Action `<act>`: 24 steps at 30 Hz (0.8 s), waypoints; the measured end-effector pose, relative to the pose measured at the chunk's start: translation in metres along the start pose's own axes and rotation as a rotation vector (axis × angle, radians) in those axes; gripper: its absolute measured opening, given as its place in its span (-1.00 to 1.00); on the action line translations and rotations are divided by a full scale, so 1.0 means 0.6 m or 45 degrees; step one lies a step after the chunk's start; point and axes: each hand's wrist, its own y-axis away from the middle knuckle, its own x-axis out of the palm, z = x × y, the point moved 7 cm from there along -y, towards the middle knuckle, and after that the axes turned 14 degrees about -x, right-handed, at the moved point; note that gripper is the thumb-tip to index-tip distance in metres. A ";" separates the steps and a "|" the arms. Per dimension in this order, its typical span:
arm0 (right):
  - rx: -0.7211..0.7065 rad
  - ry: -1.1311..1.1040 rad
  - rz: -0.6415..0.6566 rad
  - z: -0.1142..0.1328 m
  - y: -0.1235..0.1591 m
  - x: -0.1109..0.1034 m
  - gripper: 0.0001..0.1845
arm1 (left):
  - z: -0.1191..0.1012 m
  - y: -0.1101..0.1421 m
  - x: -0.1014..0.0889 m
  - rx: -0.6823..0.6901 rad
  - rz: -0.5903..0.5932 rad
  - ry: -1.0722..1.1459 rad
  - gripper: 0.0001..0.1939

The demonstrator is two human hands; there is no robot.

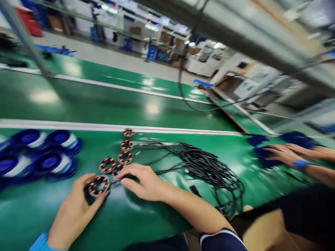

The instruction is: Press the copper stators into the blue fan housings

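Observation:
My left hand (78,205) grips a motor stator (99,185), a ring with copper windings around its inside, held just above the green bench. Thumb and fingers wrap its outer edge. Beside it, my right hand (142,181) pinches the stator's dark cable (114,182) between thumb and fingers; the exact grip is partly hidden. A second stator (107,165) lies behind the held one. Several more, including one stator (125,157), form a row going back. Black cables (201,162) run from the row into a loose bundle to the right.
Blue round housings (52,162) stand in rows at the left. At the right, a co-worker's hands (285,153) rest on blue parts (264,158). A white ledge (157,129) runs behind the bench (146,223). One black cable (180,80) hangs down from an overhead beam (222,38).

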 end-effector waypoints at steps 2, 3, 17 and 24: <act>-0.018 -0.022 0.024 -0.004 -0.003 0.018 -0.73 | 0.005 0.032 -0.021 -0.015 -0.056 -0.140 -0.40; -0.020 -0.047 0.055 -0.004 -0.003 0.028 -0.71 | -0.002 0.043 -0.034 0.019 -0.102 -0.201 -0.43; 0.838 -1.219 0.070 -0.028 0.072 0.098 -0.74 | -0.100 0.098 -0.059 0.334 0.008 -0.290 -0.44; 0.944 -1.304 0.039 -0.021 0.103 0.103 -0.68 | -0.097 0.122 -0.030 0.234 0.059 -0.183 -0.40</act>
